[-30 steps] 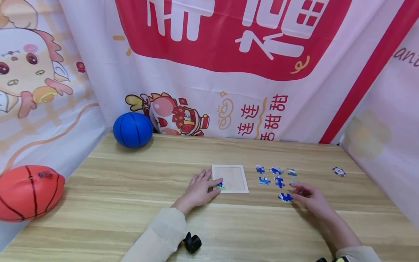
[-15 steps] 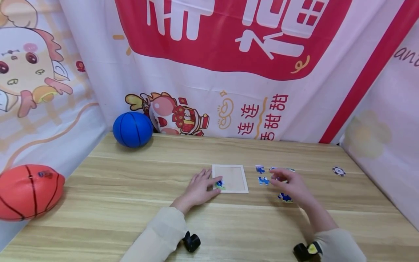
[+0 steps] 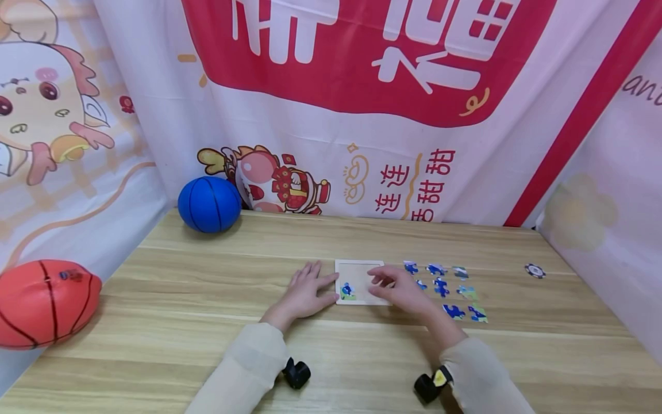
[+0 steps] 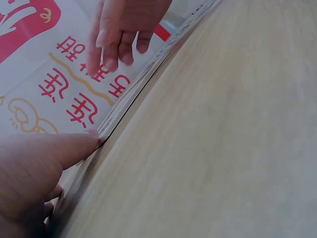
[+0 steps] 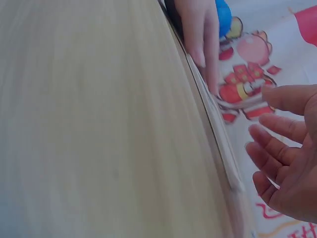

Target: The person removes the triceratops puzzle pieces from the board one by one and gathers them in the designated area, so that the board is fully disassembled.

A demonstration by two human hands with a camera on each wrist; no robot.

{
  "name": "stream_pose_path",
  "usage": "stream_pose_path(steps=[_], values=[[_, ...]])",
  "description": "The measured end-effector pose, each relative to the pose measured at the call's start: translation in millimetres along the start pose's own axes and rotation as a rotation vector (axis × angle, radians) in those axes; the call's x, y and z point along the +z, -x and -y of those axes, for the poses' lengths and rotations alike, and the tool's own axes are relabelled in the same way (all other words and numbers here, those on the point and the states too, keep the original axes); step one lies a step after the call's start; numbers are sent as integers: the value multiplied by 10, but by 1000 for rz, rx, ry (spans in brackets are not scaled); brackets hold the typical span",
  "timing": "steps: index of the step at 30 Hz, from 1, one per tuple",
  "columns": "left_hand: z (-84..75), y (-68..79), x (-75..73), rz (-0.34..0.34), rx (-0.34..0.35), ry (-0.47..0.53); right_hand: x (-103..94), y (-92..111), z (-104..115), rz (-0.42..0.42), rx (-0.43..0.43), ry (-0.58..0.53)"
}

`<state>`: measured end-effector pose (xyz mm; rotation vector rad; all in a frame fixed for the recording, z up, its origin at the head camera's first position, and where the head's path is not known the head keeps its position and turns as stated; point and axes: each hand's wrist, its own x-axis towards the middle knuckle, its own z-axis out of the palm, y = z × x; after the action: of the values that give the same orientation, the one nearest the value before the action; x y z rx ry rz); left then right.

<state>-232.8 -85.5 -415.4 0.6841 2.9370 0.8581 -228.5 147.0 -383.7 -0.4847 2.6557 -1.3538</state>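
A shallow square puzzle tray [image 3: 364, 302] with a pale rim lies flat on the table. In its near left corner sits a blue and green jigsaw piece [image 3: 347, 291]. My left hand [image 3: 305, 290] lies at the tray's left rim, with thumb and index fingertip right at the edge. Over the tray's right side hovers my right hand [image 3: 398, 287]; its fingers are loosely bent, and the right wrist view shows nothing between them. Several loose jigsaw pieces [image 3: 441, 287] lie in rows to the right, one of them partly covered by the right hand.
A round dark-and-white chip [image 3: 535, 271] lies at the far right of the wooden table [image 3: 207, 322]. A blue ball [image 3: 210, 204] stands in the back left corner, and a red ball [image 3: 46, 305] is at the left edge. Printed cloth [image 3: 289, 115] hangs behind.
My right hand has moved left from the loose pieces to above the tray. The left hand has drawn back slightly left, off the piece in the corner onto the rim.
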Motion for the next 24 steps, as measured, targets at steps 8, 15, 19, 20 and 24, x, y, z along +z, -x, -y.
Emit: stream_pose_path(steps=[8, 15, 19, 20, 24], values=[[-2, 4, -2, 22, 8, -46, 270, -115, -7, 1, -70, 102], [2, -1, 7, 24, 9, -62, 369, -129, -57, -74, -95, 222], [4, 6, 6, 21, 9, -65, 399, -123, -73, -83, -99, 194], [3, 4, 6, 22, 9, -66, 403, -120, -75, -85, -104, 186], [-14, 9, -7, 26, 10, -61, 414, -114, -76, -91, -111, 181]])
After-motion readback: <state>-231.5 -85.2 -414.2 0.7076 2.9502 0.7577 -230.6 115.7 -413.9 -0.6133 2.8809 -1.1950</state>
